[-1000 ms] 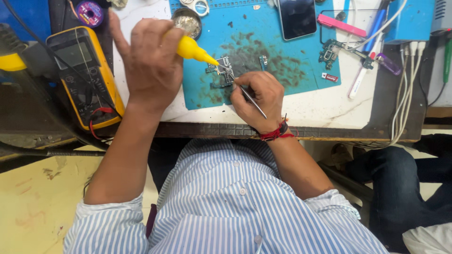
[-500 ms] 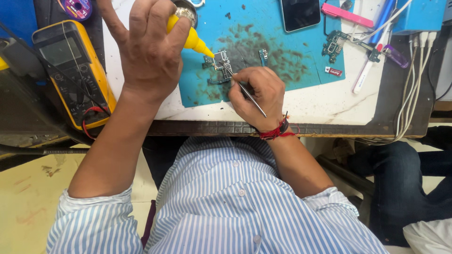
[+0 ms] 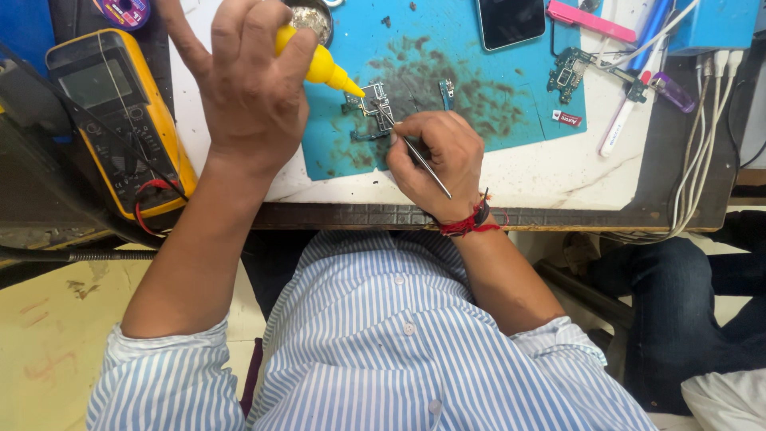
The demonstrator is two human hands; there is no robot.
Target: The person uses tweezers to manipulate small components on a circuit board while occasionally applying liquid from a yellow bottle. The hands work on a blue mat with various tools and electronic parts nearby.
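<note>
Two tools – yellow nozzle [image 3: 323, 65] pts lower-right, tweezers [image 3: 415, 152] upper-left, at board [image 3: 375, 100].

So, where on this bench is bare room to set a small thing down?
Bare white bench top shows below the blue mat, right of the right hand. A narrow strip lies between the yellow meter and the mat, but the left hand covers it. The top right, with cables and tools, is crowded.

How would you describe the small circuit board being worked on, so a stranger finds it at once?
Find the blue mat on the white worktop. Near its left part lies the small circuit board, between the yellow nozzle and the tweezers. The other green board lies untouched further right.
</note>
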